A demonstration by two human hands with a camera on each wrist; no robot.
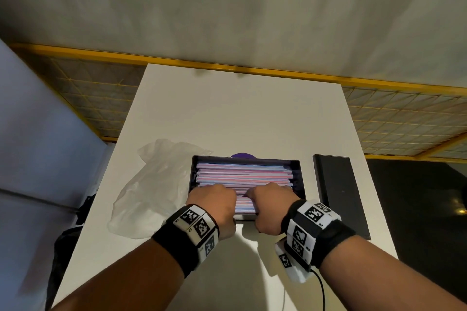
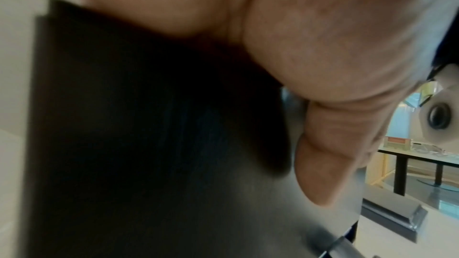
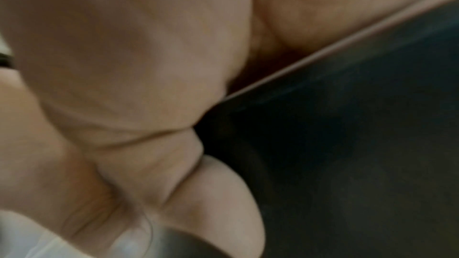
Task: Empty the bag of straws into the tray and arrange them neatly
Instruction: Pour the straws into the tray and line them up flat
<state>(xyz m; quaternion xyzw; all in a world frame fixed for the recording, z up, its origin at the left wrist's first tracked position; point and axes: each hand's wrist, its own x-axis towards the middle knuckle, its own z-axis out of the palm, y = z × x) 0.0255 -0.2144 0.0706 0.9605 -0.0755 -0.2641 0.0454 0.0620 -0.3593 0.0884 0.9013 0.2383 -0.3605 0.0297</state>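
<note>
A dark tray [image 1: 301,177] sits at the middle of the white table [image 1: 240,108], filled with pink, blue and white straws [image 1: 242,174] lying side by side from left to right. Both hands are at its near edge. My left hand [image 1: 214,199] and right hand [image 1: 270,199] bend their fingers over the near straws, and the thumbs hang outside the near wall. In the left wrist view the thumb [image 2: 323,164] lies against the tray's dark wall [image 2: 149,125]. The right wrist view shows the same with its thumb [image 3: 211,193] and wall [image 3: 347,144]. The fingertips are hidden.
The crumpled clear plastic bag [image 1: 151,192] lies left of the tray, touching it. A flat black slab [image 1: 341,194] lies to the right near the table's edge. A purple disc [image 1: 243,155] peeks out behind the tray. A wall and tiled floor lie beyond.
</note>
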